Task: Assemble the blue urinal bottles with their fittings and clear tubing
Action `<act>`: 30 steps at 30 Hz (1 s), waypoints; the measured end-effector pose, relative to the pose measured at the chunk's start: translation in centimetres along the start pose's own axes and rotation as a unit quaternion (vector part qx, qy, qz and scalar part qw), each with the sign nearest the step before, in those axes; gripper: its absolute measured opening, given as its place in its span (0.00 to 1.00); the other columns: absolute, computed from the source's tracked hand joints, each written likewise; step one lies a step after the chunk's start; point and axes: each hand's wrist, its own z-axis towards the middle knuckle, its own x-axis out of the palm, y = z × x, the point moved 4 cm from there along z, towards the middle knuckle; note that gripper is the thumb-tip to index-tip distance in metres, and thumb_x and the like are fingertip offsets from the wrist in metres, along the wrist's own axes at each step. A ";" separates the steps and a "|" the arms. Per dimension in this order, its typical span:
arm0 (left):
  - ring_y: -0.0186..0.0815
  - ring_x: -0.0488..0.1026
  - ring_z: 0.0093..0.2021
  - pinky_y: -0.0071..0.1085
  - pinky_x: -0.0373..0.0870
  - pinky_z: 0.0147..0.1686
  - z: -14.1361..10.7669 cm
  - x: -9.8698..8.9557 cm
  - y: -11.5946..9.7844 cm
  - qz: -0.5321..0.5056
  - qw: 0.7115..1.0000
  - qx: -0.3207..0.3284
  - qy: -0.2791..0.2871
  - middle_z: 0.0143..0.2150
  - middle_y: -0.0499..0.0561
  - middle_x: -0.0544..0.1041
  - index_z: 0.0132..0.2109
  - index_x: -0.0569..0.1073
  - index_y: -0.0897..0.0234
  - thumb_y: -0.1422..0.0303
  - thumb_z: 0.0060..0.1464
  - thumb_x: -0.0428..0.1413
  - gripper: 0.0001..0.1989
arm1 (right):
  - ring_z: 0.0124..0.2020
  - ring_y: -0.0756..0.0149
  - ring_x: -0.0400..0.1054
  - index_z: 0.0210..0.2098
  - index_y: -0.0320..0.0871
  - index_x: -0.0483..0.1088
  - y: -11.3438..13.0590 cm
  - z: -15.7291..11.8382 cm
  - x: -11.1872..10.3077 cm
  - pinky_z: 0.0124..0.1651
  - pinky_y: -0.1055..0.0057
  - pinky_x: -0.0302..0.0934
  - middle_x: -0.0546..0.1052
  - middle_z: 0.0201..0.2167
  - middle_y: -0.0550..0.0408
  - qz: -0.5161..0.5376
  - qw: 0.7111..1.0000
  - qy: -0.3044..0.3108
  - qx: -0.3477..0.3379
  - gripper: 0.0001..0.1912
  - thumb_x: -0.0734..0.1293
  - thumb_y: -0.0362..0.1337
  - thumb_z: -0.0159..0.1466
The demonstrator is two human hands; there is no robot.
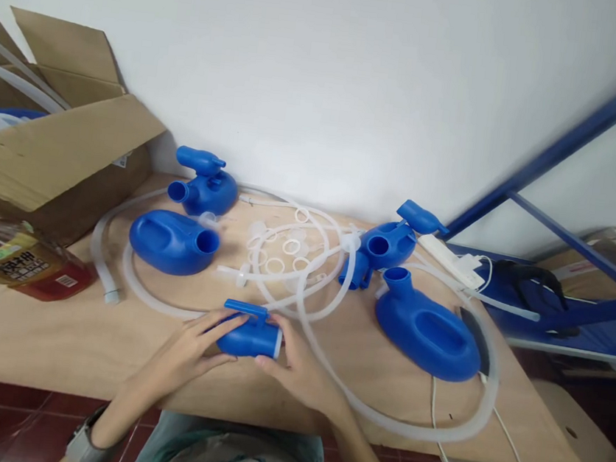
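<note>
Near the front of the table, both hands hold a small blue plastic funnel-like piece (pixel 245 337) with a flat bar on top and a pale rim at its right end. My left hand (pixel 200 341) grips its left end, fingers over the top and thumb in front. My right hand (pixel 293 363) closes round the right end by the pale rim. Behind them lie clear coiled tubes (pixel 326 315) and several white rings (pixel 275 265). A blue plastic bottle (pixel 167 245) lies to the left, another blue bottle (pixel 430 334) to the right.
An open cardboard box (pixel 72 152) and a jug of brown liquid (pixel 21 258) occupy the left side. More blue parts (pixel 215 191) stand by the wall. A white power strip (pixel 452 262) and a blue metal frame (pixel 568 142) are at right. The table edge (pixel 100 394) runs in front.
</note>
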 end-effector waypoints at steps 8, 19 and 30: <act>0.45 0.77 0.62 0.39 0.79 0.58 -5.3 -0.1 2.9 -0.050 0.989 -0.117 0.075 0.68 0.53 0.73 0.73 0.66 0.49 0.48 0.64 0.61 0.34 | 0.63 0.61 0.65 0.60 0.42 0.73 0.7 7.1 -3.4 0.71 0.59 0.59 0.72 0.60 0.48 -0.182 0.976 -0.108 -0.060 0.20 0.56 0.44 0.79; 0.40 0.83 0.40 0.34 0.77 0.42 -1.5 -4.3 4.1 0.005 0.971 -0.241 0.004 0.50 0.52 0.83 0.62 0.78 0.59 0.50 0.74 0.46 0.25 | 0.67 0.48 0.58 0.59 0.39 0.73 -0.6 17.7 -5.3 0.68 0.50 0.59 0.68 0.64 0.42 -0.406 0.908 -0.028 0.098 0.18 0.66 0.41 0.73; 0.61 0.63 0.69 0.58 0.58 0.64 6.2 -8.4 18.8 0.227 0.961 -0.131 -0.085 0.66 0.64 0.73 0.56 0.79 0.63 0.49 0.72 0.45 0.27 | 0.48 0.67 0.75 0.63 0.39 0.66 1.4 17.4 -6.6 0.55 0.70 0.67 0.78 0.48 0.48 -0.196 0.959 -0.203 0.010 0.19 0.55 0.41 0.80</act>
